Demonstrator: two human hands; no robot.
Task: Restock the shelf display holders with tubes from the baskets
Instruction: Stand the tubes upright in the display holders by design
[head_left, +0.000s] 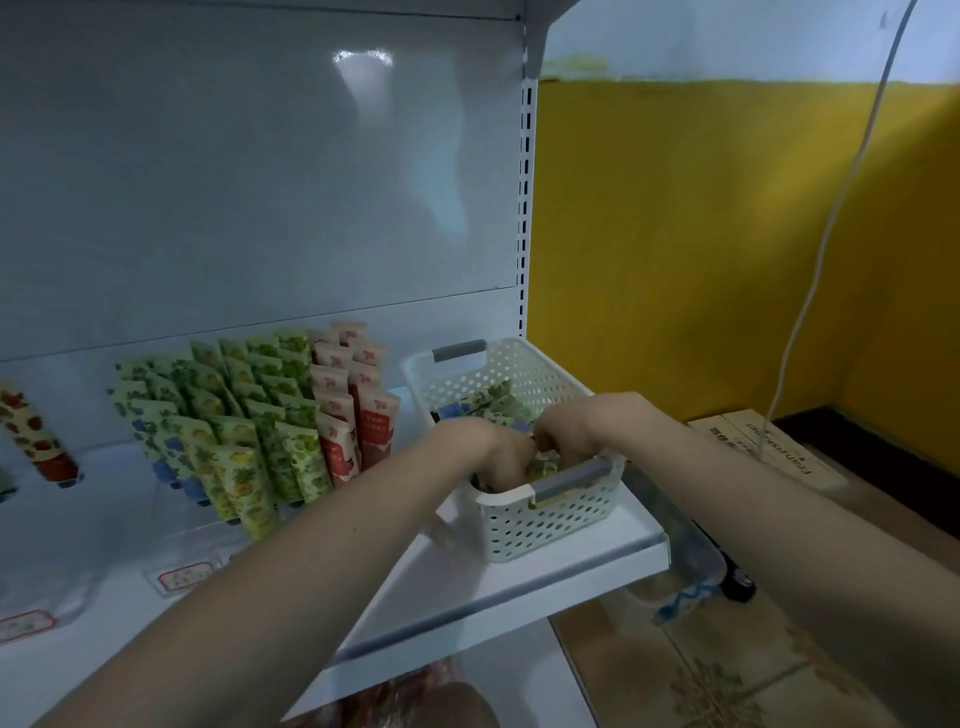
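Head view: my left hand (491, 452) and right hand (576, 431) dip into the basket (550, 519) among tubes (488, 402); grip hidden, so I cannot tell. Tubes seem light, squashy; I'd pinch mid-body.

The wall (701, 234) to the right of the shelving unit is yellow, with a pale band (727, 36) along its top. A white cable (852, 171) hangs down in front of the wall, ending near a cardboard box (769, 447) with printed lettering that lies on the floor. The floor tiles (701, 675) carry a leaf pattern. A slotted upright (525, 208) borders the glossy white back panel (234, 182). A black skirting (883, 467) runs along the wall base.
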